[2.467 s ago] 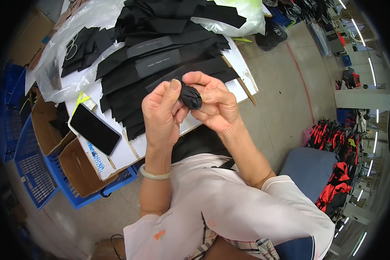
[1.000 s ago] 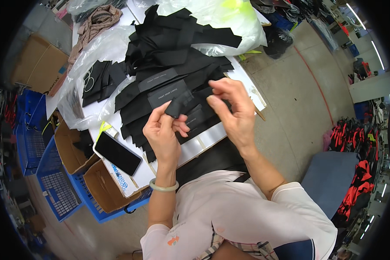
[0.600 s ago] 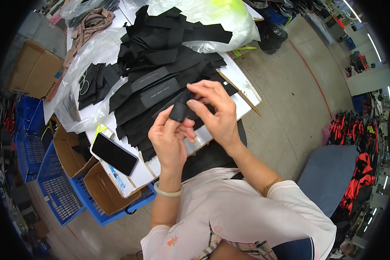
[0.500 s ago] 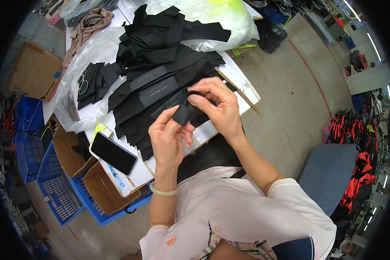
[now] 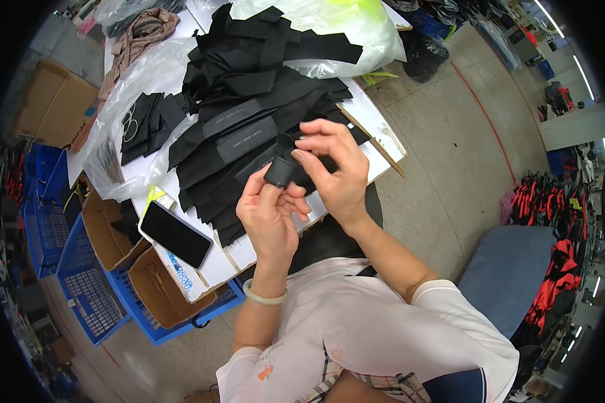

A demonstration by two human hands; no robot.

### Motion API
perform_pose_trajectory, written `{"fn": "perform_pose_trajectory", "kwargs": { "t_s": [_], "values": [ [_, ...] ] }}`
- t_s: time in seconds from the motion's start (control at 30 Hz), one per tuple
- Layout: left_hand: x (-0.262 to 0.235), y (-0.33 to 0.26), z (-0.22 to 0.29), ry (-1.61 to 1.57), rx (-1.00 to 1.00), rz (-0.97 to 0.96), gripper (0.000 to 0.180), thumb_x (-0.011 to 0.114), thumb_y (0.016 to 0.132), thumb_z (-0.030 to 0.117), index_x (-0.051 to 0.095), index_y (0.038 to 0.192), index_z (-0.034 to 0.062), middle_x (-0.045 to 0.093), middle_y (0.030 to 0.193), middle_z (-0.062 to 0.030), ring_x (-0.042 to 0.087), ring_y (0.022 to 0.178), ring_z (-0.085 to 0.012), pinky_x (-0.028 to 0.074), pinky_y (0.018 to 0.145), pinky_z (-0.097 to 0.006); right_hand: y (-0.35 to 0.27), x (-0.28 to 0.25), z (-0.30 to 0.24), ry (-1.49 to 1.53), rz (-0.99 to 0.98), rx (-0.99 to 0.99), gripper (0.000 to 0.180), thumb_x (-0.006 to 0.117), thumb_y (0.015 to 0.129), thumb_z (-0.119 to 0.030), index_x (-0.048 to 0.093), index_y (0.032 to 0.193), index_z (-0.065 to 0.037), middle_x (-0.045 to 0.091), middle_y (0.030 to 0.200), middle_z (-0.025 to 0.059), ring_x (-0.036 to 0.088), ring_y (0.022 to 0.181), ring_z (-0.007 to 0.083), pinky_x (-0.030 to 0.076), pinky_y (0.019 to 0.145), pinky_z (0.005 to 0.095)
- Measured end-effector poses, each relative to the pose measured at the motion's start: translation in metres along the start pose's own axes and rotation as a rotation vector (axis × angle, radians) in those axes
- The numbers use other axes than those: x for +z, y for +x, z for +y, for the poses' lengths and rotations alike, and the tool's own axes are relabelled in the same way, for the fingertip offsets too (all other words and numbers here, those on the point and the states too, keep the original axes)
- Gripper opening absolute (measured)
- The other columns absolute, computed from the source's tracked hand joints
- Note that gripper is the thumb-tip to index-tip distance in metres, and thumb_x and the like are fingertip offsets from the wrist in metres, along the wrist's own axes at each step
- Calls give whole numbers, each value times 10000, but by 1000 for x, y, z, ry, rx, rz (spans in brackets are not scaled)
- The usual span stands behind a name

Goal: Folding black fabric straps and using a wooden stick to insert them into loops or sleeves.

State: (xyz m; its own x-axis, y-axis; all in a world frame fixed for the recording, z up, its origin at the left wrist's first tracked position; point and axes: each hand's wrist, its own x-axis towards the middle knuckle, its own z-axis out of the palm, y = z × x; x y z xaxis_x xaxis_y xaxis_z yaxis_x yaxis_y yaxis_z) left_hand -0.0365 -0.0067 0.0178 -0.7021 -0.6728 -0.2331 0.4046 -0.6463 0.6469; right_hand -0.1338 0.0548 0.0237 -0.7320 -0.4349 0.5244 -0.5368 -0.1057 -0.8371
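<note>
My left hand [image 5: 269, 215] is closed on a dark strip of fabric [image 5: 279, 172], wrapped over its thumb and fingertips in a small fold. The upper part of that strip curls toward my right hand [image 5: 339, 174], whose thumb and a bent finger pinch at it while another finger points outward. Beneath both hands lie overlapping black fabric pieces [image 5: 208, 181], fanned across the white table [image 5: 383, 134]. Several carry a dark rectangular label panel [image 5: 247, 140]. Exactly where the right fingertips meet the strip is hard to make out.
A phone [image 5: 176, 235] rests at the table's near left corner. Clear plastic bags [image 5: 101, 154] and a wooden stick [image 5: 373, 142] flank the fabric. Cardboard boxes [image 5: 158, 289] and blue crates [image 5: 87, 289] stand lower left. A grey padded surface [image 5: 511, 275] is at right.
My left hand has shifted slightly right with the strip. An upper finger of my right hand has lifted and straightened away from the strip.
</note>
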Motion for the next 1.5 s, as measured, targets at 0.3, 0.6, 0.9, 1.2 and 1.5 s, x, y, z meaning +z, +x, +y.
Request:
{"fn": "perform_pose_trajectory", "kwargs": {
  "t_s": [0.3,0.6,0.9,1.2,1.5],
  "values": [
    [-15,4,4,377,191,-54,216,490,870,-25,602,1054,-36,622,689,-93,541,486,-77,427,443,-188,10,-18,15,554,-338,541,82,693,749,-39,620,739,-2,578,1171,184,554,1021,198,430,906,333],
    [-19,17,37,702,219,-63,254,490,828,-66,631,1034,-18,574,630,2,498,488,-24,344,425,-144,0,-17,-4,585,-526,671,172,597,870,-132,662,911,22,669,787,118,597,653,107,500,660,241],
    [-12,22,32,-294,46,-241,405,458,957,307,556,1119,-50,663,904,-151,611,979,-336,378,1015,-401,-35,8,-11,128,-428,231,93,594,848,-112,647,867,-38,574,534,81,575,456,155,426,422,283],
    [-19,27,34,48,150,-585,264,445,852,79,570,995,-104,657,746,-224,579,1031,-448,162,1126,-459,-24,17,-13,1221,-861,1183,271,371,996,-263,484,961,-20,590,561,207,306,258,78,275,257,202],
    [-29,33,27,-67,-261,-108,265,529,890,170,592,994,-66,602,1081,-275,564,1074,-342,395,1008,-406,-9,31,16,-383,-792,-139,216,595,848,-219,645,751,-33,555,531,98,562,489,278,425,453,374]
  ]
}}
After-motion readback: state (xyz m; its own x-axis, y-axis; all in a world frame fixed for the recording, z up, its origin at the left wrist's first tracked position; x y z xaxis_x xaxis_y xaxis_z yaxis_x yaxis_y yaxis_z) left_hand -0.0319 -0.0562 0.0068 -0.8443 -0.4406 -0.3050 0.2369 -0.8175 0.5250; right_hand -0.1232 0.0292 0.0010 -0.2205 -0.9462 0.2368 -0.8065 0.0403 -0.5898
